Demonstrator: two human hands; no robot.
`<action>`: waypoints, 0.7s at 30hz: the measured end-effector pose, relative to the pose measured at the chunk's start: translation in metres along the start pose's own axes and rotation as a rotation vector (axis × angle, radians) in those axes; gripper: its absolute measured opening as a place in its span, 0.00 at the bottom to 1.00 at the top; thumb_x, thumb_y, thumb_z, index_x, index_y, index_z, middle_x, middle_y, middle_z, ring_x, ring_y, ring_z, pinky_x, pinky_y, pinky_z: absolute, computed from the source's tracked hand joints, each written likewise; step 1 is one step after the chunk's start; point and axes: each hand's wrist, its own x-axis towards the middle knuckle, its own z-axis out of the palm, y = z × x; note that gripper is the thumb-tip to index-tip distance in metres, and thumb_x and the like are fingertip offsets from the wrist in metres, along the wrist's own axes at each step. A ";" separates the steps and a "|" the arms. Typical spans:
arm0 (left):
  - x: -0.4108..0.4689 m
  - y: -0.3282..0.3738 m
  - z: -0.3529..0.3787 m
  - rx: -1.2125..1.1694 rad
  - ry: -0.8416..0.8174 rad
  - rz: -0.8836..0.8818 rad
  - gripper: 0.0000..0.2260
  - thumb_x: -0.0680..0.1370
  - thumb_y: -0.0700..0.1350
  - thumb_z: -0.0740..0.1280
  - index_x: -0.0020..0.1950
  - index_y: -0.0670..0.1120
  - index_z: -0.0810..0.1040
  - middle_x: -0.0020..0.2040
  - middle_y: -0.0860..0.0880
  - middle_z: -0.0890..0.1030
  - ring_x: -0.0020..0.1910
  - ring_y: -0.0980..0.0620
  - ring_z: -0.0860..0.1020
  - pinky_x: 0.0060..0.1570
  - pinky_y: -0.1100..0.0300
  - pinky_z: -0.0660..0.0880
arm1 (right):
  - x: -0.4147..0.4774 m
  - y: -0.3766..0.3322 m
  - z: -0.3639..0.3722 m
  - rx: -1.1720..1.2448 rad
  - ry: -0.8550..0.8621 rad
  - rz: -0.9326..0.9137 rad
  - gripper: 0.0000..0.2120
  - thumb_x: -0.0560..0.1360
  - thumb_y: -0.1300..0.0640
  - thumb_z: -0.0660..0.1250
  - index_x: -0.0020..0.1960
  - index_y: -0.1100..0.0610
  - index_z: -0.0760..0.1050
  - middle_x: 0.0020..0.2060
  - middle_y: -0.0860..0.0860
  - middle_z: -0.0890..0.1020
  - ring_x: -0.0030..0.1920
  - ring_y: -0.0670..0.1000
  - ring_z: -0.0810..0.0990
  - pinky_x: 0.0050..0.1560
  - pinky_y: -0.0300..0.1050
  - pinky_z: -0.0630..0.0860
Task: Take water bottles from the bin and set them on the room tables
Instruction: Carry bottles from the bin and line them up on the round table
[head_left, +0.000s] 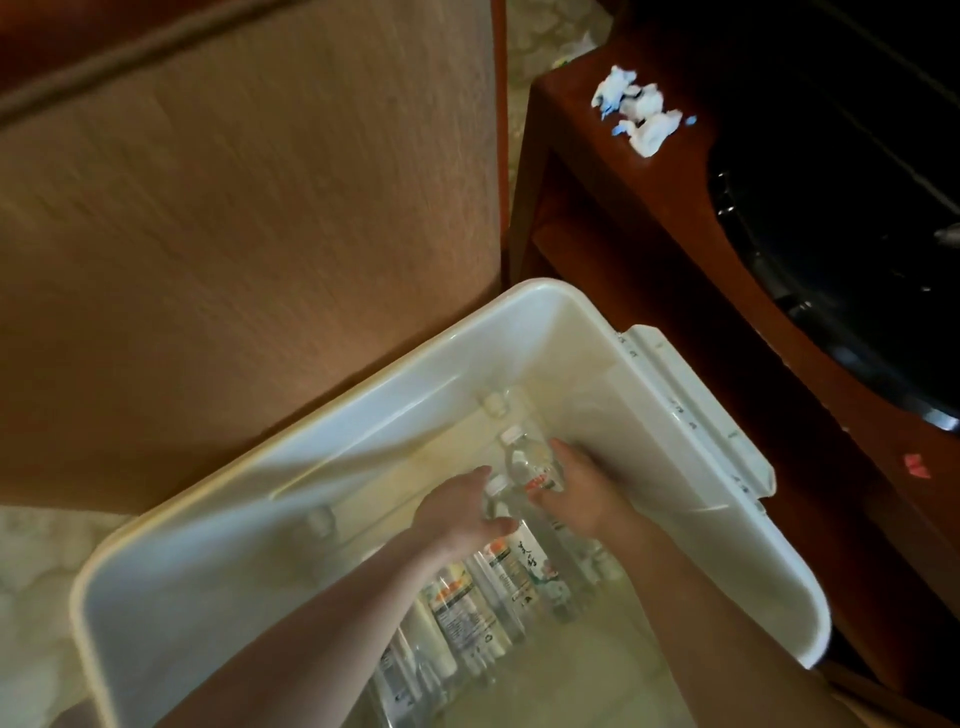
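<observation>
Both hands reach down into the white bin (234, 545), each closed around a clear water bottle. The left hand (462, 512) curls over a white-capped bottle (527, 556) with dark lettering on its label, the cap showing between thumb and fingers. The right hand (576, 493) grips a red-labelled bottle (532, 465) just beyond, its white cap pointing away from the person. Nearer than the hands, under the forearms, a row of bottles (457, 618) lies side by side on the bin's floor, blurred. A white flap (691, 410) hangs along the bin's right rim. The bin stands on pale patterned carpet (31, 571), close against a brown textured panel (260, 208) on the left and beside a dark reddish wooden table (649, 218) on the right. A small red scrap (915, 464) lies on the table's near part, crumpled white-and-blue paper (639, 111) lies farther back, and a glossy black object (831, 208) sits behind it.
</observation>
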 end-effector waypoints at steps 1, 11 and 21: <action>0.004 0.000 0.001 -0.001 0.005 -0.001 0.37 0.76 0.58 0.70 0.79 0.48 0.57 0.75 0.50 0.69 0.72 0.49 0.69 0.69 0.57 0.65 | 0.005 0.001 0.001 -0.022 -0.001 -0.006 0.32 0.78 0.52 0.69 0.77 0.55 0.60 0.73 0.55 0.69 0.70 0.55 0.70 0.65 0.46 0.69; 0.039 -0.011 0.025 0.101 0.001 -0.039 0.39 0.63 0.75 0.68 0.66 0.53 0.70 0.53 0.54 0.81 0.52 0.51 0.79 0.48 0.57 0.75 | 0.031 0.003 0.010 -0.037 0.004 -0.021 0.26 0.76 0.51 0.70 0.71 0.49 0.66 0.67 0.52 0.73 0.62 0.55 0.77 0.60 0.50 0.76; 0.040 0.000 0.041 0.109 0.082 -0.052 0.45 0.65 0.71 0.70 0.71 0.44 0.62 0.57 0.47 0.81 0.67 0.45 0.72 0.75 0.50 0.52 | 0.039 0.008 0.014 -0.152 -0.043 -0.018 0.30 0.79 0.50 0.67 0.76 0.51 0.58 0.71 0.57 0.66 0.66 0.58 0.74 0.64 0.52 0.73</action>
